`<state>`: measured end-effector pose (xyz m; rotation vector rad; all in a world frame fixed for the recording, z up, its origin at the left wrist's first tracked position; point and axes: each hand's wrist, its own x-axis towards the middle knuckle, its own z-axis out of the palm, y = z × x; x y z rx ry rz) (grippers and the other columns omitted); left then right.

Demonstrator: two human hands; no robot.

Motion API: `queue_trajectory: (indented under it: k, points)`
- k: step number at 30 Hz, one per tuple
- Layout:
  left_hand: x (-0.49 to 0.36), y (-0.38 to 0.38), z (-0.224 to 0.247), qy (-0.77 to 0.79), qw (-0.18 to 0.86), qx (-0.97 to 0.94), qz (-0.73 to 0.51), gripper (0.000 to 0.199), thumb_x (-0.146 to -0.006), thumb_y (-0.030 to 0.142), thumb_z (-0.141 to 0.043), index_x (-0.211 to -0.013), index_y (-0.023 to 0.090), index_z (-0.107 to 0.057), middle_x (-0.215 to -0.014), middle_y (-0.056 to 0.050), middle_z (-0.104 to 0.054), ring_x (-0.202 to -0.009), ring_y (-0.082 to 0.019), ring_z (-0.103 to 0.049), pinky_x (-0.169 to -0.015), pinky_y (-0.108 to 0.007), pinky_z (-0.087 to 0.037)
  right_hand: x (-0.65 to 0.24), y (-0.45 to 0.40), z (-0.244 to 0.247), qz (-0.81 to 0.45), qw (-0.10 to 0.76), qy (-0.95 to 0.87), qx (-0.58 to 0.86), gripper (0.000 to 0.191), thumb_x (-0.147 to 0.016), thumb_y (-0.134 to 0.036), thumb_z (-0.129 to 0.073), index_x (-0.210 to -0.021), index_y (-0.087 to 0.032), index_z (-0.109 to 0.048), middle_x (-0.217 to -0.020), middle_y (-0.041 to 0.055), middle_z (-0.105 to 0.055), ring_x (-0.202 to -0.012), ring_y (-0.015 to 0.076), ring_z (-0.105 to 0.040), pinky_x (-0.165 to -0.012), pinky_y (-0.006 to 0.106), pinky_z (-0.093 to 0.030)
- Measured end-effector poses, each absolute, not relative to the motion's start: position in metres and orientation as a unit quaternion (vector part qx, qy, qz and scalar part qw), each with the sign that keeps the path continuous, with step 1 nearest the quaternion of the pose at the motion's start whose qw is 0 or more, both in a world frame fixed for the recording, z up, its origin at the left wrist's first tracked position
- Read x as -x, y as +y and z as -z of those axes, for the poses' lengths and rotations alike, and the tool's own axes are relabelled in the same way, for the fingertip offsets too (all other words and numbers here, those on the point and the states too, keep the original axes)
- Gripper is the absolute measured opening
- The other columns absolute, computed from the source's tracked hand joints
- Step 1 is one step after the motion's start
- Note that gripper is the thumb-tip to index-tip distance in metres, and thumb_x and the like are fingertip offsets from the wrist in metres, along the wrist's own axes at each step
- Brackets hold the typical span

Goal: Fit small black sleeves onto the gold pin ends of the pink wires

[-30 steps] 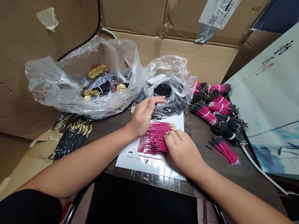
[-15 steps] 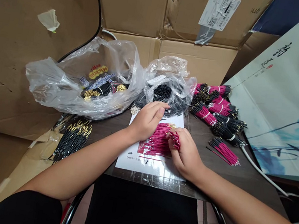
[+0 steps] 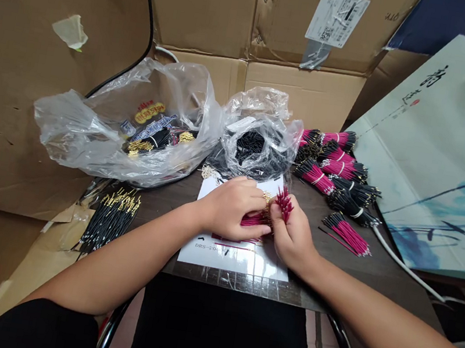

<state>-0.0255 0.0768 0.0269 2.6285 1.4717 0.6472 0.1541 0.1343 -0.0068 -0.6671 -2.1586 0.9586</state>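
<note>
Hands meet over white sheet (image 3: pixel 241 258) on dark table (image 3: pixel 331 272): left hand (image 3: pixel 231 206) lies curled on loose pink wires (image 3: pixel 254 220), right hand (image 3: pixel 291 236) pinches small pink wire bunch (image 3: pixel 284 201) upright. Tied bundles (image 3: pixel 339 170) lie right; plastic bags (image 3: pixel 259 143) behind.

Single head-worn view, forward and down, close over the small dark table (image 3: pixel 368 266) against cardboard boxes (image 3: pixel 206 5).

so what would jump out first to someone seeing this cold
The bright pink wires with gold tips at the table's centre, pinched between the left hand and right hand over a white printed sheet. Next, banded bundles of pink and black wires stacked to the right, and a crumpled clear plastic bag at left.
</note>
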Motion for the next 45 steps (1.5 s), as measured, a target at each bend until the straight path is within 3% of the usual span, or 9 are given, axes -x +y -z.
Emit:
queue_trajectory:
  k: [4, 9, 18, 24, 30, 37, 45]
  points:
    - [0.022, 0.077, -0.022, 0.456, 0.015, -0.874, -0.168, 0.048, -0.081, 0.064, -0.053, -0.081, 0.017, -0.063, -0.081, -0.007, -0.062, -0.079, -0.021, -0.051, -0.072, -0.035, -0.034, -0.154, 0.139, 0.014, -0.433, 0.384, -0.765, 0.283, 0.020, -0.097, -0.039, -0.038, -0.090, -0.022, -0.046, -0.080, 0.0019, -0.052, -0.075, 0.0166, -0.050, -0.072, 0.034, -0.043]
    - [0.022, 0.077, -0.017, 0.456, -0.008, -0.881, -0.126, 0.040, -0.086, 0.055, -0.053, -0.081, 0.017, -0.063, -0.082, -0.007, -0.063, -0.080, -0.021, -0.051, -0.072, -0.036, -0.031, -0.150, 0.143, 0.020, -0.500, 0.414, -0.708, 0.277, 0.024, -0.098, -0.042, -0.034, -0.086, -0.023, -0.042, -0.076, -0.0001, -0.047, -0.072, 0.0152, -0.049, -0.073, 0.033, -0.044]
    - [0.023, 0.076, -0.019, 0.459, -0.005, -0.880, -0.120, 0.037, -0.086, 0.054, -0.055, -0.080, 0.018, -0.062, -0.080, -0.005, -0.061, -0.080, -0.020, -0.050, -0.071, -0.034, -0.029, -0.151, 0.150, 0.005, -0.587, 0.464, -0.615, 0.248, 0.022, -0.094, -0.044, -0.044, -0.085, -0.026, -0.037, -0.069, -0.0041, -0.035, -0.058, 0.0118, -0.039, -0.056, 0.029, -0.042]
    - [0.019, 0.075, -0.022, 0.454, 0.012, -0.881, -0.133, 0.044, -0.083, 0.061, -0.053, -0.085, 0.017, -0.059, -0.085, -0.006, -0.060, -0.082, -0.021, -0.050, -0.073, -0.034, -0.031, -0.157, 0.159, 0.020, -0.611, 0.440, -0.601, 0.267, 0.022, -0.092, -0.045, -0.051, -0.087, -0.025, -0.043, -0.064, -0.0059, -0.035, -0.052, 0.0095, -0.035, -0.048, 0.026, -0.034]
    - [0.013, 0.074, -0.018, 0.444, 0.008, -0.888, -0.119, 0.030, -0.090, 0.048, -0.051, -0.099, 0.021, -0.062, -0.090, -0.006, -0.058, -0.088, -0.022, -0.050, -0.077, -0.035, -0.032, -0.156, 0.161, 0.026, -0.619, 0.424, -0.599, 0.280, 0.023, -0.088, -0.045, -0.057, -0.087, -0.024, -0.047, -0.060, -0.0070, -0.034, -0.047, 0.0077, -0.032, -0.044, 0.024, -0.029]
    - [0.014, 0.074, -0.019, 0.446, 0.016, -0.886, -0.123, 0.023, -0.092, 0.037, -0.049, -0.089, 0.021, -0.065, -0.089, -0.006, -0.056, -0.090, -0.021, -0.049, -0.077, -0.035, -0.032, -0.157, 0.161, 0.022, -0.572, 0.395, -0.654, 0.299, 0.026, -0.084, -0.044, -0.063, -0.081, -0.022, -0.051, -0.058, -0.0061, -0.041, -0.049, 0.0085, -0.038, -0.049, 0.025, -0.030]
    - [0.013, 0.074, -0.021, 0.463, 0.014, -0.870, -0.171, 0.026, -0.090, 0.036, -0.045, -0.082, 0.017, -0.062, -0.084, -0.006, -0.055, -0.081, -0.019, -0.047, -0.076, -0.035, -0.034, -0.158, 0.161, 0.015, -0.538, 0.338, -0.699, 0.328, 0.045, -0.084, -0.051, -0.060, -0.057, -0.019, -0.045, -0.051, -0.0044, -0.044, -0.049, 0.0088, -0.040, -0.052, 0.026, -0.031]
